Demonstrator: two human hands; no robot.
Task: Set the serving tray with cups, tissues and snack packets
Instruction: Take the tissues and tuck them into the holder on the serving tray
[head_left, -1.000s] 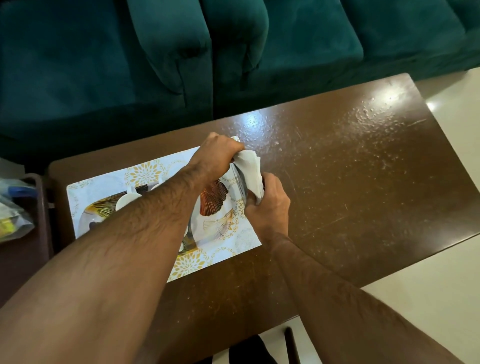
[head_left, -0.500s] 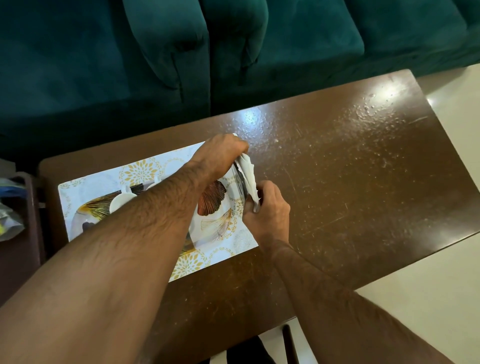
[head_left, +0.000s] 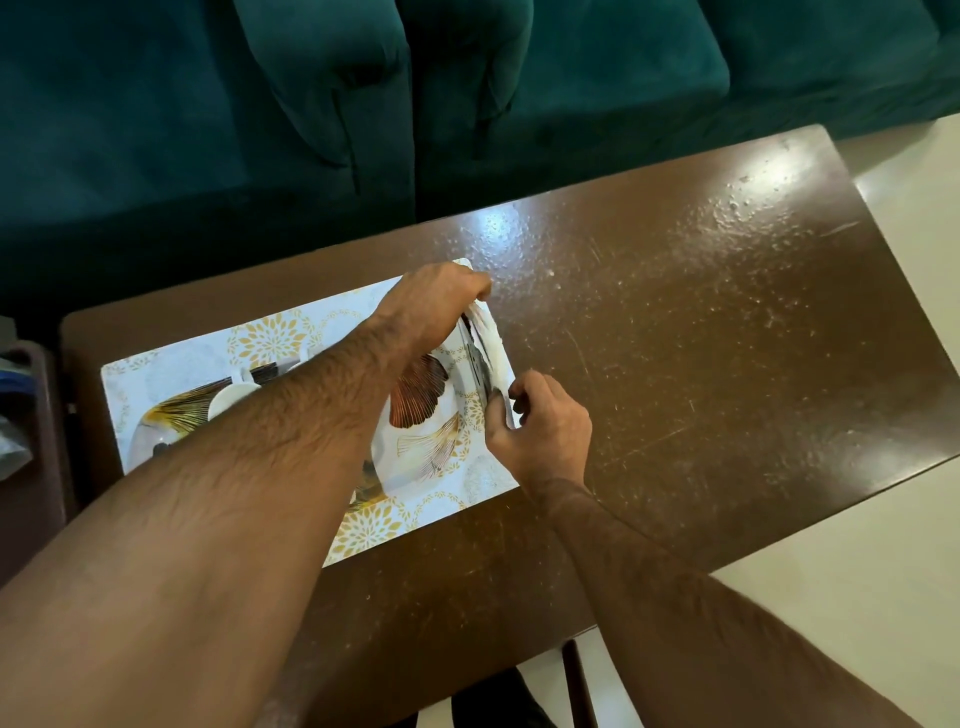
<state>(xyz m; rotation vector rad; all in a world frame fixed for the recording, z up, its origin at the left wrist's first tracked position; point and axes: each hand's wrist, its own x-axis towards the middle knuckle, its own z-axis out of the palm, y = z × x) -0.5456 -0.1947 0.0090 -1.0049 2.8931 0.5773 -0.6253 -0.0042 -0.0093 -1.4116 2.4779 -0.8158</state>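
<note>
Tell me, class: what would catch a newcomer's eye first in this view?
Two bare forearms meet over the patterned serving tray at the brown table's left end. The left hand and right hand pinch a white tissue at the tray's right edge. Teal sofas fill the background.

Support: dark brown wooden table (head_left: 675, 332), glossy, surface scratched, glare patches toward far right corner. Directly on it, left half: one rectangular serving tray (head_left: 270, 340), white with gold floral and leaf print, long side roughly parallel to table's long edge. Right half bare wood.
</note>
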